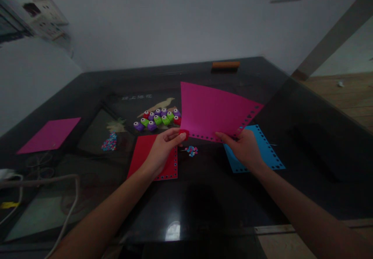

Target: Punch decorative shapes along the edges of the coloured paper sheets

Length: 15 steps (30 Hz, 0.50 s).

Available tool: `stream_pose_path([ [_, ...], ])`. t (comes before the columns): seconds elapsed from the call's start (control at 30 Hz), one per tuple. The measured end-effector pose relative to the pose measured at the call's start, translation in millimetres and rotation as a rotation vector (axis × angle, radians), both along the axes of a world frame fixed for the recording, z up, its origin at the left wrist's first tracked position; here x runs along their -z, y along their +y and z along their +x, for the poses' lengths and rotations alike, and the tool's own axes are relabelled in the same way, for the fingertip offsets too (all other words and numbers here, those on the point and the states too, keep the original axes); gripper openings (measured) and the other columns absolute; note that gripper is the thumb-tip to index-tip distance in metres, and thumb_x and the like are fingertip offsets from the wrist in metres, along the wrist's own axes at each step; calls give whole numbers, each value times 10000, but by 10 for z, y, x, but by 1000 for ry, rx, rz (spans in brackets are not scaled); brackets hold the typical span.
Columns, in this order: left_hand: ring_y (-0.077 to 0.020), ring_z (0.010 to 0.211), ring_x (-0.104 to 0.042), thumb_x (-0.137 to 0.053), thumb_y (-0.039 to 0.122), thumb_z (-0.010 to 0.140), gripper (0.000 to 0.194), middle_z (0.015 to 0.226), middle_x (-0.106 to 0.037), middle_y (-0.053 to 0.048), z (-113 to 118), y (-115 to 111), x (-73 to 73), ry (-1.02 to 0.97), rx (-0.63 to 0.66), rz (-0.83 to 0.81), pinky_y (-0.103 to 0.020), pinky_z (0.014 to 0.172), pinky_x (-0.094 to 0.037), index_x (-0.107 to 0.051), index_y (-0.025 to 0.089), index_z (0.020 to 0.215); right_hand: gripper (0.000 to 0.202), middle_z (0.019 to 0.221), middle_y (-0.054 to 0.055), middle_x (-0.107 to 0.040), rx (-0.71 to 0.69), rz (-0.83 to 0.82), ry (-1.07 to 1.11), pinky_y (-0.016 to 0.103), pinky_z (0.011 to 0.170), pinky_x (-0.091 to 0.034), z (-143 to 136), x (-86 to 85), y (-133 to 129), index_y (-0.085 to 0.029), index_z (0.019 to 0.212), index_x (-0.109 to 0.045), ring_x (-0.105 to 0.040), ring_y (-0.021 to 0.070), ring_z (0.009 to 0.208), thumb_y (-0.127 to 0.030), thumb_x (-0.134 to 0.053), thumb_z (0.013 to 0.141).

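Note:
My left hand (163, 146) pinches a small red craft punch (183, 134) at the lower left corner of a pink paper sheet (215, 107). My right hand (247, 148) grips the sheet's lower edge, thumb on top, and holds it up off the table. Punched holes run along the sheet's bottom and right edges. Below my left hand lies a red sheet (142, 154) with holes along two edges. A blue sheet (262, 148), likewise punched, lies partly under my right hand. Between them sits a small pile of paper bits (191, 151).
Several purple, green and red craft punches (157, 119) stand in a group behind the red sheet. Farther left are a heap of paper confetti (110, 142), another pink sheet (49, 134) and a pale cable (76, 189). An orange-brown roll (225, 65) lies at the table's back edge.

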State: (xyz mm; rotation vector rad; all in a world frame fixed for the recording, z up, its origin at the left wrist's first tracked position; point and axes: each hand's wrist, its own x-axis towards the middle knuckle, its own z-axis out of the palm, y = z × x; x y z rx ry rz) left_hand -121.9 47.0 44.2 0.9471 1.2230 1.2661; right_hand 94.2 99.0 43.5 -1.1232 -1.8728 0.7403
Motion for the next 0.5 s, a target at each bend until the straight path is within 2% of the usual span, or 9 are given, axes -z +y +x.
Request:
stream_pose_path([
  [0.5, -158, 807, -588, -697, 306, 742, 202, 956, -692, -45, 6, -4, -4, 6, -8, -5, -260, 699, -405, -690, 186, 904, 165, 785, 39, -739, 19, 50, -35, 329, 629, -510, 2, -10, -3, -205, 773, -707, -676, 230, 717, -338, -615, 801],
])
